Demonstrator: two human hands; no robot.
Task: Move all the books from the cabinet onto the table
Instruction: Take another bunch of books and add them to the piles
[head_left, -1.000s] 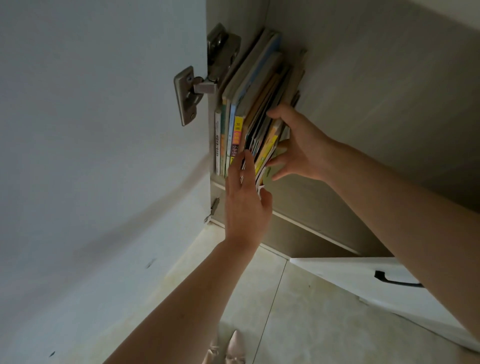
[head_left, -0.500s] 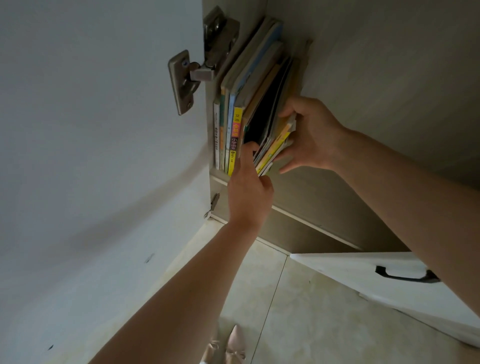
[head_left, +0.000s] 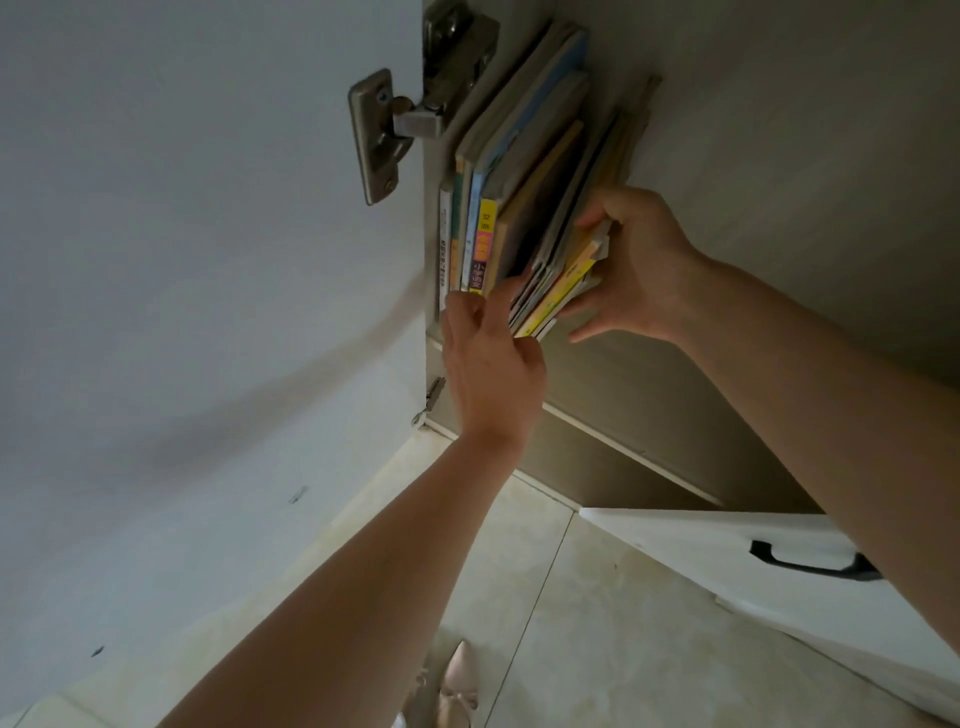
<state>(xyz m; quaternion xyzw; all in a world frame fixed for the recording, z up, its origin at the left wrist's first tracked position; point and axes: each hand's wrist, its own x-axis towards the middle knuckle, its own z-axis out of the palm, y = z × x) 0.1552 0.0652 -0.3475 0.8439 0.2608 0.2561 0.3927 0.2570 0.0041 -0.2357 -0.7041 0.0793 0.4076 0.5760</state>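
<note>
Books (head_left: 519, 171) stood upright in the cabinet (head_left: 779, 130). Right hand (head_left: 631, 265) gripped the thin bundle (head_left: 558, 288) at 3 o'clock; left hand (head_left: 491, 364) wedged, fingers curled, grip unclear. Risk: loose booklets sliding out onto the floor (head_left: 597, 623).

A row of books (head_left: 519, 197) stood upright on the cabinet (head_left: 779, 130) shelf, packed against its wall at nine o'clock, spines facing out. The spines showed white, green, pale blue and yellow with printed characters. At the three o'clock end, a bundle of thin books (head_left: 563, 283) with yellow and white edges leaned out of the row, tilted toward five o'clock.
</note>
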